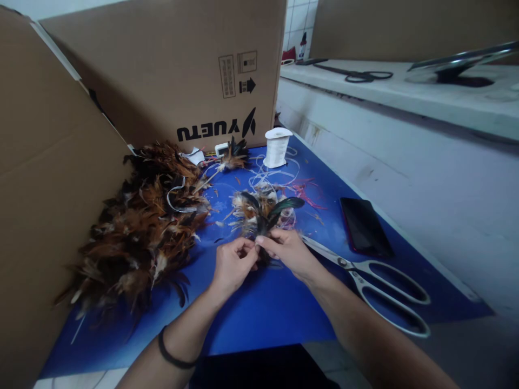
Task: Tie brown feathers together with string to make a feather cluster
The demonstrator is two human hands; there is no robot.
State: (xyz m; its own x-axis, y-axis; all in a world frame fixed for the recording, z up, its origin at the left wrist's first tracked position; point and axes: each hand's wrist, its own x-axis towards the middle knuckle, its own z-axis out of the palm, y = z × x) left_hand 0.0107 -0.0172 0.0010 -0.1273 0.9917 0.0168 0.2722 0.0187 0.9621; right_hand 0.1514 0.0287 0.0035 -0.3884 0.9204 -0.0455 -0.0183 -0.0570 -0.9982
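Note:
Both hands meet over the middle of the blue table (267, 308). My left hand (235, 262) pinches at the base of some dark feathers (263, 221), fingers pressed together. From the other side my right hand (290, 251) grips the same feathers between thumb and forefinger; a glossy green-black one sticks up to the right. Just beyond the hands lies a small pile of brown and white feathers (243, 208), partly covered by the held ones. Large silver scissors (357, 265) rest beside my right wrist, their blade tips hidden behind the hand.
A big heap of brown feathers (138, 232) fills the left side against cardboard boxes (162, 70). A white spool (277, 148) stands at the back near loose white cord and pink strands (306, 192). At the right lie a phone (365, 226) and, on a ledge, black scissors (360, 75).

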